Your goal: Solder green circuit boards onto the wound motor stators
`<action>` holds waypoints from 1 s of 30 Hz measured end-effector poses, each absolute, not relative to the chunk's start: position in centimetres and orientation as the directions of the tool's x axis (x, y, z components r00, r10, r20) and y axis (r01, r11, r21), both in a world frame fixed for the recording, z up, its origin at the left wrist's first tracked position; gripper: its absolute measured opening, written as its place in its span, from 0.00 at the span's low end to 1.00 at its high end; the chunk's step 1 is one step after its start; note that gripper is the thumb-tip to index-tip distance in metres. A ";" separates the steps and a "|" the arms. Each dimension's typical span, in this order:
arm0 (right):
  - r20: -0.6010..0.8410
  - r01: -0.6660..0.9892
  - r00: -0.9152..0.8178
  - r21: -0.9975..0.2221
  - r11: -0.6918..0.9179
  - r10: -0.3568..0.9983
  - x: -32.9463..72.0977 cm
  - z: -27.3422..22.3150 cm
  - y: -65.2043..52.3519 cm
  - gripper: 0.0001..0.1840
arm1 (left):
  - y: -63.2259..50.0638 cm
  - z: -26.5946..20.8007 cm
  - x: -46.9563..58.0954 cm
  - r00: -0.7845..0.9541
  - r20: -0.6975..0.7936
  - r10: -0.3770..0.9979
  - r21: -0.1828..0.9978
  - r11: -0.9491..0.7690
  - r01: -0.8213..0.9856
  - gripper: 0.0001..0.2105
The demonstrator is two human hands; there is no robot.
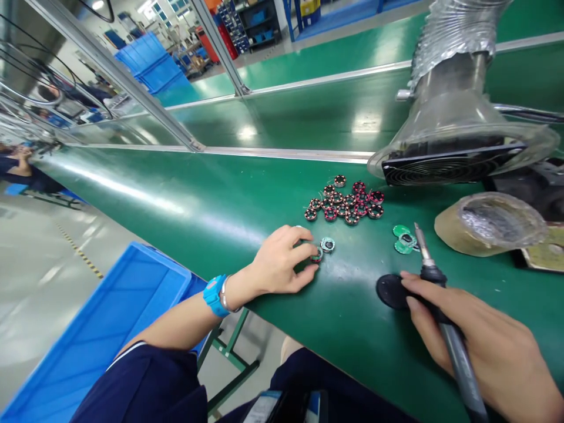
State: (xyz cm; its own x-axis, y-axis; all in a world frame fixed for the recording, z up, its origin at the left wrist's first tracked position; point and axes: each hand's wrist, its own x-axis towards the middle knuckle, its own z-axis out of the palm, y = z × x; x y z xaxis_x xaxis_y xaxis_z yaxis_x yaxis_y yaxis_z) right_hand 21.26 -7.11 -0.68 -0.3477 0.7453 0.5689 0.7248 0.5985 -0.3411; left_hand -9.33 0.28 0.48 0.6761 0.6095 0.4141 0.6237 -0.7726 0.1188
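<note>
My left hand [284,261] is low over the green bench, its fingers curled around a small round stator [316,255] with a green board, partly hidden by the fingertips. Just beside it lies another small stator [328,244] with a pale green top. In my right hand [480,335] is a soldering iron [423,252], its metal tip pointing up and away from me. The fingertips of that hand are at the edge of a black round disc [391,292] on the bench. Beyond the iron's tip sit several green round circuit boards [403,239].
Several copper-wound stators [346,202] lie grouped on the bench [211,200]. At the right are a tape-wrapped round container [489,226] and a fume extractor hood [462,141] on a foil duct. A blue crate [132,294] is below at left. Another person [22,167] sits far left.
</note>
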 end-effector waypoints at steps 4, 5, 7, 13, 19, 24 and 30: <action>0.554 0.734 -0.349 -0.340 0.588 0.756 21.4 -0.9 -7.2 0.16 | 1.5 -0.2 -7.6 0.733 0.392 0.556 0.102 -0.818 0.566 0.21; 0.557 0.734 -0.344 -0.342 0.587 0.755 21.4 -0.9 -7.2 0.16 | 1.8 -0.5 -7.5 0.747 0.373 0.551 0.110 -0.826 0.553 0.19; 0.567 0.727 -0.344 -0.343 0.595 0.748 21.4 -0.9 -7.2 0.15 | 2.2 -1.0 -7.9 0.759 0.349 0.549 0.148 -0.832 0.534 0.14; 0.592 0.718 -0.353 -0.326 0.615 0.725 21.2 -0.8 -7.1 0.14 | 2.6 -0.4 -11.3 0.735 0.386 0.558 0.234 -0.830 0.507 0.12; 0.584 0.723 -0.350 -0.328 0.607 0.732 21.3 -0.8 -7.2 0.13 | 4.6 1.4 -10.0 0.415 0.279 0.866 0.337 -0.493 0.802 0.16; 0.584 0.729 -0.339 -0.332 0.599 0.737 21.3 -0.6 -7.2 0.13 | 6.4 2.0 -7.1 0.329 0.023 0.944 0.182 -0.328 0.927 0.18; 0.575 0.736 -0.338 -0.332 0.590 0.745 21.2 -0.6 -7.2 0.11 | 4.5 3.8 -6.7 0.483 -0.071 0.873 0.158 -0.468 0.869 0.23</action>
State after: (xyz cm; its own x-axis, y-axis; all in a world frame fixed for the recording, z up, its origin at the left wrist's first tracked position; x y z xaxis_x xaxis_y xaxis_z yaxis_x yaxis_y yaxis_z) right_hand 21.15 -7.22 -0.57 -0.3383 0.7449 0.5750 0.7358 0.5903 -0.3318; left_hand -6.67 4.48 3.81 0.4831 0.8727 -0.0710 0.8693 -0.4684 0.1579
